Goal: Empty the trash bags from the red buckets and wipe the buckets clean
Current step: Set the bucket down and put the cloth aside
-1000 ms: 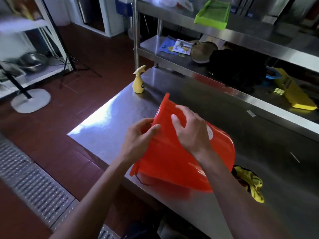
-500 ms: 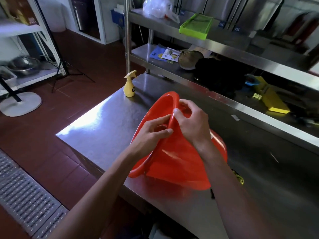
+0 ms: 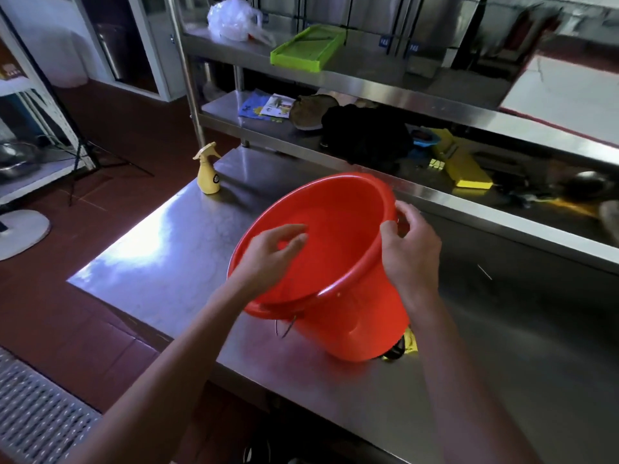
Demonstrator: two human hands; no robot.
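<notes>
A red bucket (image 3: 335, 262) stands tilted on the steel table (image 3: 160, 256), its empty mouth turned up and towards me; no bag shows inside it. My right hand (image 3: 410, 252) holds the bucket's right rim, thumb on the inner edge and fingers behind it. Over the mouth near the left rim hovers my left hand (image 3: 271, 252), its fingers loosely bent and holding nothing. A yellow cloth (image 3: 411, 343) peeks out from behind the bucket's base, mostly hidden. The wire handle (image 3: 284, 328) hangs below the near rim.
A yellow spray bottle (image 3: 208, 175) stands at the table's far left corner. Behind the table a steel shelf rack carries a green tray (image 3: 308, 48), a plastic bag (image 3: 234, 18), a black bundle (image 3: 365, 135) and a yellow tool (image 3: 462, 165). A floor grate (image 3: 33, 406) lies lower left.
The bucket has been turned from lying with its side up to mouth up and towards me. My left hand has let go of the rim; my right hand shifted to the right rim.
</notes>
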